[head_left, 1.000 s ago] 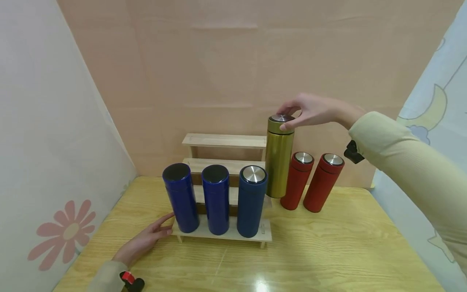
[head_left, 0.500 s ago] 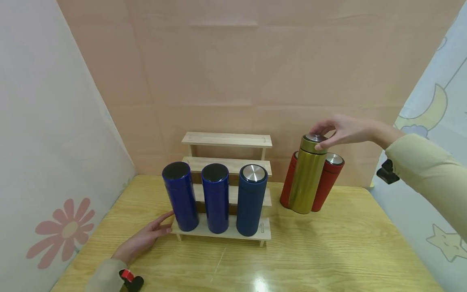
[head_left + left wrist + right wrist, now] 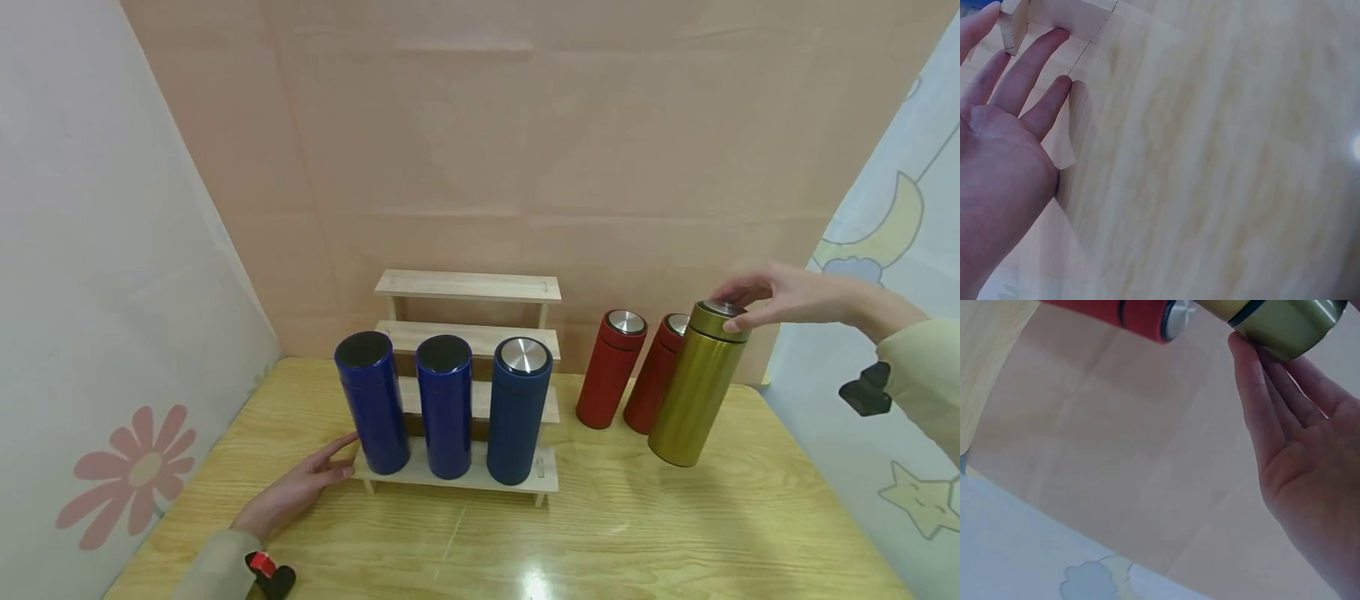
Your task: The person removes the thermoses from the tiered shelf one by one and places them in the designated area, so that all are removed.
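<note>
At the right in the head view, my right hand [image 3: 787, 298] grips a gold thermos flask [image 3: 697, 387] by its top, thumb on the near side. I cannot tell whether its base touches the table. Two red thermos flasks [image 3: 611, 371] stand to its left, the nearer one partly hidden behind the gold flask. My left hand [image 3: 300, 492] touches the left end of a stepped wooden rack [image 3: 468, 340] with fingers fairly straight, as the left wrist view shows by a wooden leg [image 3: 1013, 25]. Three blue flasks [image 3: 447, 408] stand on the rack's lowest step.
A wood-grain table [image 3: 585, 533] carries everything. Behind it rises a beige backdrop [image 3: 450, 150]. Patterned white panels flank both sides, the right panel [image 3: 900, 350] close to my right sleeve. The rack's upper steps hold no flasks.
The right hand has carried the gold flask from beside the rack rightward and down, past both red flasks. The left hand stays at the rack's left end.
</note>
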`<move>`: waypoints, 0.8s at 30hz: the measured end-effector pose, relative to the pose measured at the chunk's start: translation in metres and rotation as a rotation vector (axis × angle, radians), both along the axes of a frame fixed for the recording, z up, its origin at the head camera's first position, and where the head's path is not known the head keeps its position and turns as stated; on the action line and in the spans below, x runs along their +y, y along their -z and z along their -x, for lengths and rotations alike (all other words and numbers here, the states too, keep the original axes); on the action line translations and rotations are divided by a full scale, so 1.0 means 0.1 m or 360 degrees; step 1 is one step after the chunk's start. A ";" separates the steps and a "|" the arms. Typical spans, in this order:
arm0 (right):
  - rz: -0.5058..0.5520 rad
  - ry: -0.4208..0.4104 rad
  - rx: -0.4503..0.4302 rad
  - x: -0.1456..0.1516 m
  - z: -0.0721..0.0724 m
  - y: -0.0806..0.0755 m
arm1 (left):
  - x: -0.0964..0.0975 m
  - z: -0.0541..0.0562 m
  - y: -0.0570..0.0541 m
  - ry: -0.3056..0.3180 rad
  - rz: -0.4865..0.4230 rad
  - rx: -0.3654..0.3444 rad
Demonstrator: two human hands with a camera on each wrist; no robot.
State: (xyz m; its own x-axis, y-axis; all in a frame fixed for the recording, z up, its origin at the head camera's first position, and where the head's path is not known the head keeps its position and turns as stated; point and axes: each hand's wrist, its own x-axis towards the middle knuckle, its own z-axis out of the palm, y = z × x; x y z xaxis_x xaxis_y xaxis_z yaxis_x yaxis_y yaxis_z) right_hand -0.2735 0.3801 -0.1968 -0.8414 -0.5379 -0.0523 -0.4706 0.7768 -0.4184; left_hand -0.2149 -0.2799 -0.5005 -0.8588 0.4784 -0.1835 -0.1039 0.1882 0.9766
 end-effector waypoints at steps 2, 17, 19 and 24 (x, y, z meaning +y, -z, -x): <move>-0.0008 0.0055 0.0006 0.09 -0.02 0.04 | 0.00 -0.01 0.01 -0.0005 -0.0010 -0.0008; -0.0006 0.0301 0.0122 0.56 0.06 0.45 | -0.03 -0.04 0.02 -0.0003 0.0032 0.0051; 0.0008 0.0329 0.0130 0.60 0.08 0.53 | -0.02 -0.03 0.02 -0.0005 0.0039 0.0061; 0.0037 0.0357 0.0149 0.64 0.08 0.70 | 0.01 0.00 0.03 0.0016 0.0025 0.0079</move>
